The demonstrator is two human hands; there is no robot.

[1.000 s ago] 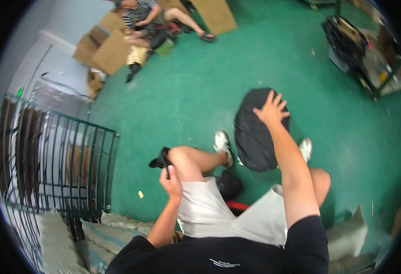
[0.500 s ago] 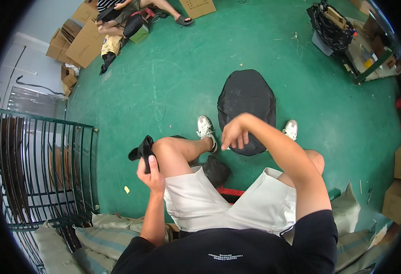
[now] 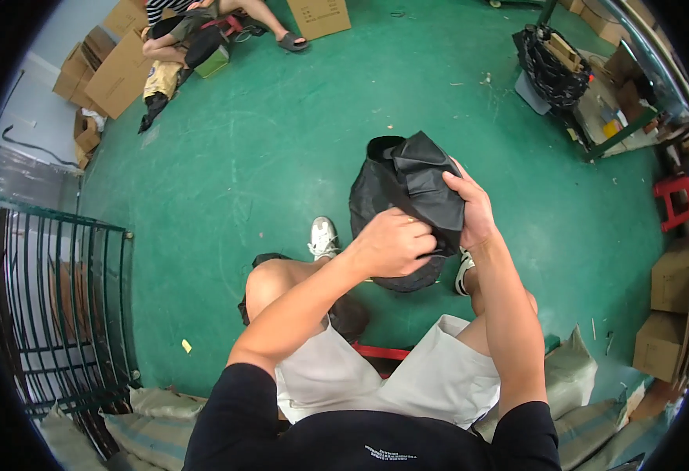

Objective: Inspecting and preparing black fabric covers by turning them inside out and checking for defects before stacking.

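Both hands are in front of me, above the space between my knees and feet. A piece of thin, shiny black fabric (image 3: 429, 184), folded and creased, is between them. My right hand (image 3: 476, 208) grips its right side, thumb on top and the other fingers mostly behind it. My left hand (image 3: 395, 243) is closed in a fist at its lower edge, fingers curled into the fabric. Below and behind it is a large, rounded, black fabric-covered thing (image 3: 366, 196), partly hidden by the hands and the held fabric. A black opening or loop shows at its top.
Dark bundles (image 3: 348, 318) lie by my left leg, near a red stool edge (image 3: 380, 352). A green metal rack (image 3: 66, 298) stands left, sacks (image 3: 156, 432) behind me. Cartons (image 3: 662, 345) and a red stool (image 3: 676, 202) are right. Another person (image 3: 195, 27) sits far left near boxes.
My left hand has swung from beside my left knee to the middle, bringing black fabric. The right hand, empty before, now grips it too. The view has shifted slightly.
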